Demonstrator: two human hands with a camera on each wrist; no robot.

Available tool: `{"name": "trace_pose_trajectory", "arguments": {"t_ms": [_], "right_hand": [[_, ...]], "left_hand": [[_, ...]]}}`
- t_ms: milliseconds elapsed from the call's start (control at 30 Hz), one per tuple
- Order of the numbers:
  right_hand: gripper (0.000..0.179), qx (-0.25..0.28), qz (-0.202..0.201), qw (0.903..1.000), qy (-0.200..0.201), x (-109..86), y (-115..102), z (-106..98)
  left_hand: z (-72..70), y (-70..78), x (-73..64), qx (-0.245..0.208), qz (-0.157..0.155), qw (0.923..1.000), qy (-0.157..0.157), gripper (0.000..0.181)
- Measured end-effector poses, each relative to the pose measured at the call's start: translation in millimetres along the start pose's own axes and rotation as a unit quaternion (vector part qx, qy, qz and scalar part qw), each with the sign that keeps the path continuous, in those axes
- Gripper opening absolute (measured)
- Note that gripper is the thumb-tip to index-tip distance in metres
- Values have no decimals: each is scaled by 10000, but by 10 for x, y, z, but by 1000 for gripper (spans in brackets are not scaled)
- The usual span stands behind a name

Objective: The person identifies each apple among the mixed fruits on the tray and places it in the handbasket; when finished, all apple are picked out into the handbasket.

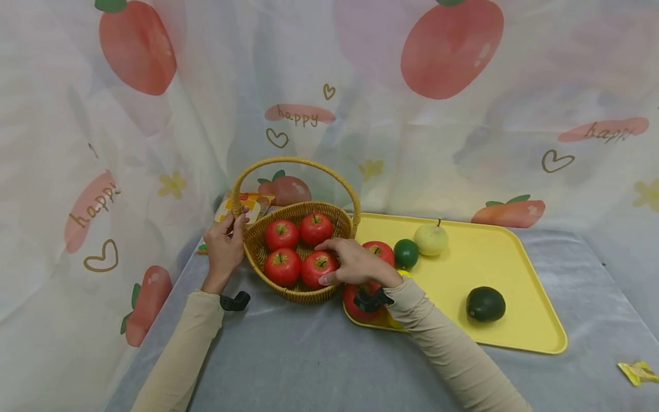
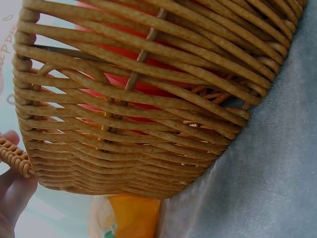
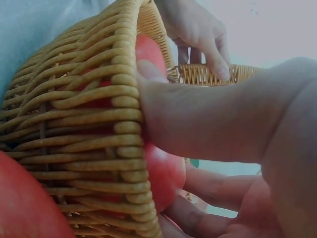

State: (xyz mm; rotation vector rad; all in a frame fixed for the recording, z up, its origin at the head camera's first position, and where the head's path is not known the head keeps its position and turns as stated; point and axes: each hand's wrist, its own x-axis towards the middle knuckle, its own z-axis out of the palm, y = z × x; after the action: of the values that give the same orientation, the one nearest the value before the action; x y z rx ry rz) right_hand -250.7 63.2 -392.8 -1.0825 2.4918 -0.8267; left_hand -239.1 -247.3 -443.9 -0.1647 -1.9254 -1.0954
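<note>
A wicker basket [image 1: 304,296] with a tall arched handle [image 1: 293,161] stands on the grey cloth. My left hand [image 1: 224,246] grips the foot of that handle, thumb and fingers around it. Inside the basket sit several red apples [image 1: 281,234]. My right hand [image 1: 355,262] reaches over the right rim and holds the nearest right apple [image 1: 315,272] between thumb and fingers. From the right wrist view, the thumb crosses the basket's rim and the held apple [image 3: 166,176] shows below it. The basket's woven side [image 2: 133,148] fills the left wrist view.
Right of the basket lies a yellow tray [image 1: 504,257]. On it are red apples [image 1: 378,250] partly behind my arm, a green lime-like fruit [image 1: 406,254], a pale pear [image 1: 431,240] and a dark avocado-like fruit [image 1: 485,304]. A packet [image 1: 252,201] lies behind the basket; a yellow wrapper [image 1: 638,373] lies far right.
</note>
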Motion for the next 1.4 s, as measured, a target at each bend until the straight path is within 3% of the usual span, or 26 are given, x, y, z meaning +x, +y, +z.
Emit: {"name": "trace_pose_trajectory", "arguments": {"t_ms": [433,733,933,1200,1300,1400], "right_hand": [[64,-209,375,9991,-62,9,-48,8],[68,-168,-53,9998,-78,-45,32,-2],[67,762,-244,9968,57,-164,73,9],[65,2238,-316,9711,772,-504,177,-57],[68,2464,-289,9618,1156,-647,266,-87],[73,2441,-351,9598,1339,-770,355,-84]], "left_hand": [[22,-11,8,-65,-48,9999,-96,22],[33,21,10,-18,-51,9999,-135,23],[38,5,-2,25,-72,9999,-120,22],[31,-11,-20,-106,-79,9998,-119,22],[17,-12,-14,-113,-102,9998,-119,22],[0,-15,-5,-35,-124,9999,-112,23]]}}
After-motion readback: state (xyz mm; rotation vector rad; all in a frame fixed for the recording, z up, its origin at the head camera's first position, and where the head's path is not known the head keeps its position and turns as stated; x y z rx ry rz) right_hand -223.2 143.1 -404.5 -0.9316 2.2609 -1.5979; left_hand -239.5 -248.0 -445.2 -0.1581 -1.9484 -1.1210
